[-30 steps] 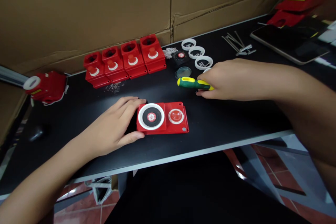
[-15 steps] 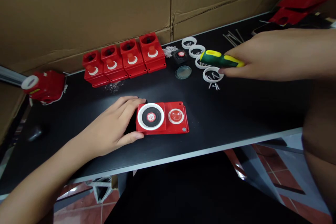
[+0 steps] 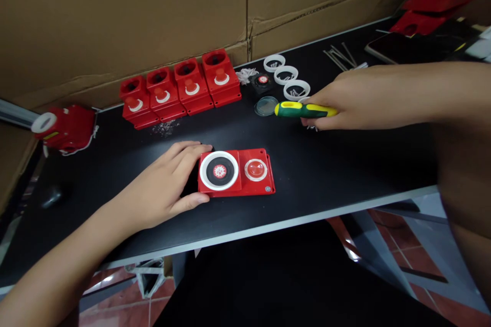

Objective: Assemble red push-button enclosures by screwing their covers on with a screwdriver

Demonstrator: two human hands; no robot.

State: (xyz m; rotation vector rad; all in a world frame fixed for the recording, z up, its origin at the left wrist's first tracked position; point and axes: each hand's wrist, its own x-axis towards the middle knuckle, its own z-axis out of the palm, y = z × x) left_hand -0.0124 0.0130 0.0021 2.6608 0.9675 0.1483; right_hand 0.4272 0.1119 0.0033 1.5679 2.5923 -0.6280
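Observation:
On the black table, a red alarm unit [image 3: 241,184] lies flat, with a white-ringed black disc on its left and a red lens on its right. My left hand [image 3: 174,179] grips its left end, thumb on the near side and fingers at the far side. A green and yellow screwdriver [image 3: 305,110] lies across my right hand [image 3: 341,102], which is closed on its handle; the shaft is hidden. That hand hovers over the nearest white screw ring, covering most of it. Loose screws [image 3: 312,127] peek out just below the fingers.
Several red housings [image 3: 192,87] stand along the cardboard wall. White rings [image 3: 286,75] of screws, a clear round disc [image 3: 265,106] and a black part [image 3: 262,82] sit right of them. Long metal rods [image 3: 341,56] and a phone [image 3: 395,47] lie far right; another red unit [image 3: 65,125] is left.
My right hand and the screwdriver have moved left and toward me, now covering the nearest screw ring. The handle has turned nearly level. My left hand keeps its place on the alarm unit.

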